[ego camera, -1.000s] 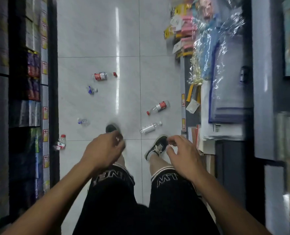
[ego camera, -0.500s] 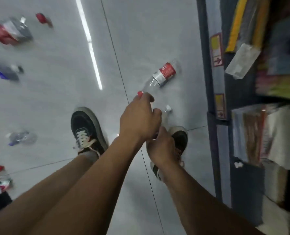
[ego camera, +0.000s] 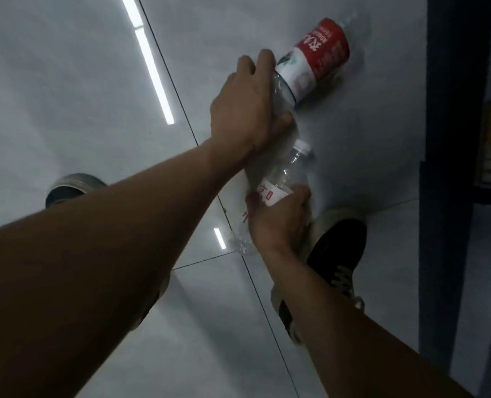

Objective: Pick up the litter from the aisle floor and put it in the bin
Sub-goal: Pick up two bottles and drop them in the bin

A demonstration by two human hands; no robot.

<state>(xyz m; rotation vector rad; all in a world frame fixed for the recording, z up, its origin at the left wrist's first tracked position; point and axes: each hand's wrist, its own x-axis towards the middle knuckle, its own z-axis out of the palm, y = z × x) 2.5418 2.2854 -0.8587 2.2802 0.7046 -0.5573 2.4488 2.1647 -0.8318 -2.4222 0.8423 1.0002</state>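
Left hand (ego camera: 247, 104) wrapped round the neck end of the red-label bottle (ego camera: 316, 58), which lies on the floor (ego camera: 66, 96) near the right-side shelf base (ego camera: 451, 139). Right hand (ego camera: 278, 222) grips the clear bottle (ego camera: 284, 179) at its white label, just above the right shoe (ego camera: 336, 254). Bin not in view. Risk: thin plastic may crush or slip, so a bottle could drop and roll under the shelving.

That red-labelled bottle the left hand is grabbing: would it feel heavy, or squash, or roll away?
The red-labelled bottle looks clear and empty, so it is probably very light. Its thin plastic would likely dent under the left hand, which grips near its neck. It lies on its side on the glossy tiled floor, so a nudge could send it rolling.
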